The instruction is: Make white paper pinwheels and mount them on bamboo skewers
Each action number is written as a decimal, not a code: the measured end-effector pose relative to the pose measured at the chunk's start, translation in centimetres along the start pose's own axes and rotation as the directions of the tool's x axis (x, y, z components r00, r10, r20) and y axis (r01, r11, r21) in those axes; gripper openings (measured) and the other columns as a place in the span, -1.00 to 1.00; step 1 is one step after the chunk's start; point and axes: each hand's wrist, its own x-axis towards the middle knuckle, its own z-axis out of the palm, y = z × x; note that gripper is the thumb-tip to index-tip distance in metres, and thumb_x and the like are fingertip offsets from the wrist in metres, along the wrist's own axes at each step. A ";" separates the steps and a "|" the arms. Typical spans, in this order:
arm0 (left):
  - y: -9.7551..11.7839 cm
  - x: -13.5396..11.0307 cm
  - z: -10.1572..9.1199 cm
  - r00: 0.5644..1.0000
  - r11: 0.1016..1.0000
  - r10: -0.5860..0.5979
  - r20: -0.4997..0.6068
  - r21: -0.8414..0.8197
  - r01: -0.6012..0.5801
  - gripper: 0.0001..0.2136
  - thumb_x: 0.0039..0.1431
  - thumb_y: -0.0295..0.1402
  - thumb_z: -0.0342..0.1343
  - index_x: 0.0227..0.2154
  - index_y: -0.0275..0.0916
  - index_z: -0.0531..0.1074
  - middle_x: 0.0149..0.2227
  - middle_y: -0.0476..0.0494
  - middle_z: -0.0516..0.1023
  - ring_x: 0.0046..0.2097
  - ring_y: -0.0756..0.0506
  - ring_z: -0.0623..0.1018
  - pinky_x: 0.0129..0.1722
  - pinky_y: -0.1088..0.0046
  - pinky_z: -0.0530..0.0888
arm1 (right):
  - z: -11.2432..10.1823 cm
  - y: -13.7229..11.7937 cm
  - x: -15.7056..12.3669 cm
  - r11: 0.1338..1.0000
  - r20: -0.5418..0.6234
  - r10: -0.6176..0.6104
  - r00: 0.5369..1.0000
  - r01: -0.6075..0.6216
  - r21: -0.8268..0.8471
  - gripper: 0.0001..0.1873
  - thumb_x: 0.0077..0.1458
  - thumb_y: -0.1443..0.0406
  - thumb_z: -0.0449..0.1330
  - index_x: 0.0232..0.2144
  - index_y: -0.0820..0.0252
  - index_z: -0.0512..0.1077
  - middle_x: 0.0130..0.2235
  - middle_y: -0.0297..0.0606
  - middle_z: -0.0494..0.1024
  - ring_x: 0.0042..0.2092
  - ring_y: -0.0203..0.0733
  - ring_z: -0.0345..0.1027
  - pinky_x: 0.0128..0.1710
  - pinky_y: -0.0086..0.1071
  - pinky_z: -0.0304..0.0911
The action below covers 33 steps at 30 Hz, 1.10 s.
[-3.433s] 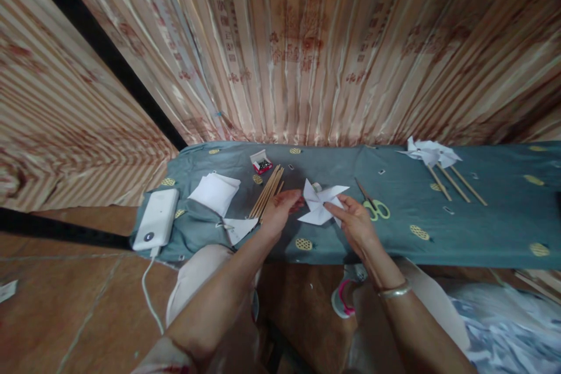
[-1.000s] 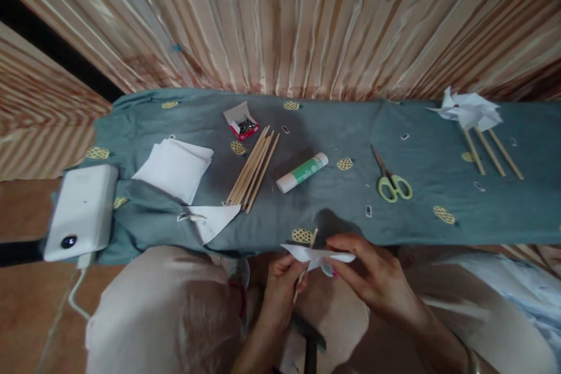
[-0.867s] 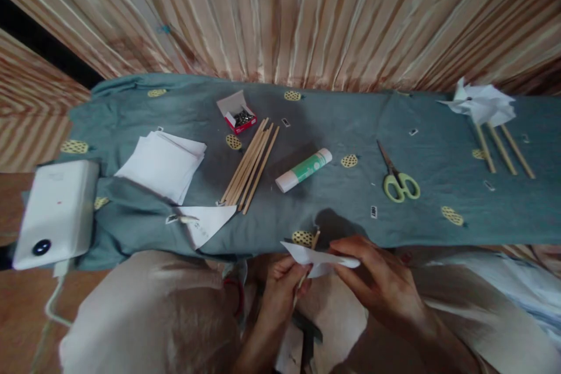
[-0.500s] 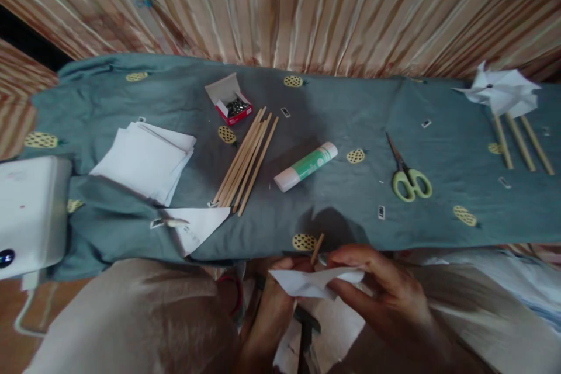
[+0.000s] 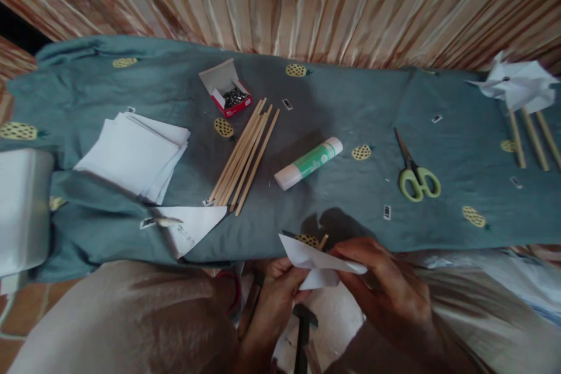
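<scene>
A white paper pinwheel (image 5: pixel 309 257) is in my two hands just in front of the table's near edge. The tip of a wooden stick (image 5: pixel 323 241) pokes out behind its folded paper. My left hand (image 5: pixel 277 292) is closed on the pinwheel from below left, its fingertips partly hidden by the paper. From the right, my right hand (image 5: pixel 390 286) pinches a paper blade between thumb and fingers. Beyond the hands lies a green and white glue stick (image 5: pixel 309 163). Finished-looking pinwheels (image 5: pixel 521 85) on sticks rest at the far right.
On the green cloth (image 5: pixel 342 99) lie wooden sticks (image 5: pixel 245 158), an open red box of small metal pins (image 5: pixel 232 96), stacked paper squares (image 5: pixel 131 155), a marked paper piece (image 5: pixel 197 225) and green-handled scissors (image 5: pixel 416 178). A white device (image 5: pixel 24 210) stands left. A hammer (image 5: pixel 303 327) is below my hands.
The pinwheel has turned and tilted in my hands, with its left blade now standing higher. Both hands still hold it. The view has shifted slightly.
</scene>
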 end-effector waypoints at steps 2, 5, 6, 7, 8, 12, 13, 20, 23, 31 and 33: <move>-0.1 0.1 -0.2 1.000 1.000 -0.007 0.016 -0.012 0.007 -0.75 -0.33 -0.25 0.44 -0.68 -0.29 0.52 -0.72 0.11 0.29 -0.67 0.18 0.08 -0.62 0.64 0.21 | -0.1 0.0 0.1 1.000 -0.006 -0.012 1.000 0.012 0.000 -0.71 0.16 0.48 0.18 -0.06 0.19 0.38 -0.28 -0.23 0.62 -0.24 -0.24 0.54 -0.23 -0.46 0.47; -0.1 0.2 -0.3 1.000 1.000 -0.014 0.027 -0.025 0.014 -0.79 -0.35 -0.30 0.43 -0.67 -0.29 0.53 -0.71 0.10 0.31 -0.66 0.17 0.10 -0.62 0.63 0.20 | -0.1 -0.1 0.2 1.000 -0.019 0.014 1.000 -0.014 -0.018 -0.74 0.17 0.46 0.17 -0.09 0.16 0.39 -0.31 -0.27 0.62 -0.27 -0.25 0.54 -0.25 -0.46 0.47; -0.1 0.2 -0.3 1.000 1.000 -0.011 0.028 -0.029 0.012 -0.80 -0.36 -0.33 0.43 -0.66 -0.29 0.54 -0.70 0.09 0.32 -0.66 0.16 0.12 -0.62 0.62 0.21 | 0.0 -0.1 0.1 0.999 -0.020 0.023 1.000 -0.024 -0.029 -0.75 0.18 0.45 0.16 -0.09 0.16 0.39 -0.31 -0.27 0.62 -0.27 -0.25 0.54 -0.25 -0.46 0.47; -0.1 0.2 -0.2 0.999 0.999 -0.007 0.031 -0.033 0.008 -0.81 -0.38 -0.35 0.42 -0.66 -0.29 0.53 -0.70 0.08 0.33 -0.65 0.15 0.14 -0.61 0.61 0.22 | 0.0 -0.1 0.1 0.999 -0.016 0.026 1.000 -0.027 -0.041 -0.76 0.18 0.45 0.16 -0.09 0.16 0.39 -0.30 -0.26 0.62 -0.27 -0.24 0.54 -0.25 -0.46 0.47; -0.1 0.2 -0.2 0.999 0.999 -0.003 0.035 -0.041 0.005 -0.81 -0.39 -0.37 0.42 -0.66 -0.29 0.53 -0.70 0.07 0.33 -0.65 0.14 0.15 -0.61 0.60 0.22 | 0.0 -0.1 0.0 0.999 -0.011 0.024 1.000 -0.024 -0.049 -0.76 0.18 0.45 0.16 -0.09 0.16 0.39 -0.30 -0.26 0.62 -0.26 -0.24 0.54 -0.25 -0.46 0.48; -0.1 0.2 0.0 0.999 0.998 0.016 0.042 -0.065 -0.013 -0.82 -0.41 -0.41 0.40 -0.69 -0.30 0.51 -0.71 0.07 0.32 -0.65 0.14 0.14 -0.62 0.61 0.21 | 0.1 -0.1 -0.2 0.998 -0.018 0.019 1.000 -0.020 -0.056 -0.74 0.19 0.43 0.15 -0.06 0.17 0.37 -0.28 -0.25 0.63 -0.24 -0.23 0.54 -0.23 -0.45 0.48; -0.1 0.2 0.0 0.999 0.998 0.023 0.047 -0.066 -0.020 -0.82 -0.41 -0.41 0.40 -0.69 -0.30 0.51 -0.71 0.07 0.32 -0.65 0.15 0.15 -0.62 0.61 0.21 | 0.1 -0.1 -0.2 0.998 -0.023 0.023 0.999 -0.025 -0.057 -0.74 0.20 0.43 0.15 -0.06 0.17 0.37 -0.28 -0.25 0.63 -0.24 -0.23 0.54 -0.22 -0.45 0.48; -0.1 0.2 0.1 0.996 0.998 0.042 0.075 -0.047 -0.038 -0.81 -0.36 -0.39 0.42 -0.67 -0.30 0.51 -0.70 0.08 0.31 -0.61 0.12 0.23 -0.52 0.57 0.29 | -0.1 -0.1 -0.1 0.998 -0.028 0.025 0.999 -0.026 -0.057 -0.74 0.19 0.43 0.16 -0.06 0.16 0.39 -0.28 -0.24 0.64 -0.26 -0.21 0.56 -0.26 -0.42 0.49; 0.0 0.1 0.2 0.995 0.999 0.026 0.098 -0.020 -0.025 -0.82 -0.30 -0.36 0.40 -0.66 -0.30 0.51 -0.67 0.06 0.34 -0.59 0.09 0.26 -0.48 0.54 0.31 | 0.0 0.0 -0.1 0.998 -0.026 0.026 0.999 -0.027 -0.053 -0.69 0.18 0.44 0.16 -0.03 0.12 0.39 -0.28 -0.25 0.64 -0.26 -0.19 0.56 -0.26 -0.40 0.49; 0.4 0.1 0.5 0.991 0.995 0.021 0.130 0.094 -0.034 -0.83 -0.22 -0.30 0.31 -0.61 -0.30 0.52 -0.60 -0.02 0.40 -0.57 0.08 0.21 -0.54 0.54 0.14 | -0.2 0.2 0.4 0.998 0.032 -0.007 0.999 0.009 -0.064 -0.67 0.18 0.46 0.15 0.00 0.15 0.36 -0.28 -0.24 0.64 -0.23 -0.21 0.54 -0.24 -0.42 0.48; 0.9 -0.1 0.8 0.990 0.993 0.017 0.137 0.114 -0.033 -0.86 -0.20 -0.32 0.28 -0.65 -0.28 0.50 -0.64 0.00 0.35 -0.57 0.07 0.18 -0.53 0.53 0.15 | -0.4 0.1 0.5 0.997 0.056 -0.034 0.998 0.038 -0.065 -0.68 0.18 0.48 0.14 -0.02 0.18 0.37 -0.28 -0.22 0.63 -0.22 -0.23 0.54 -0.23 -0.45 0.47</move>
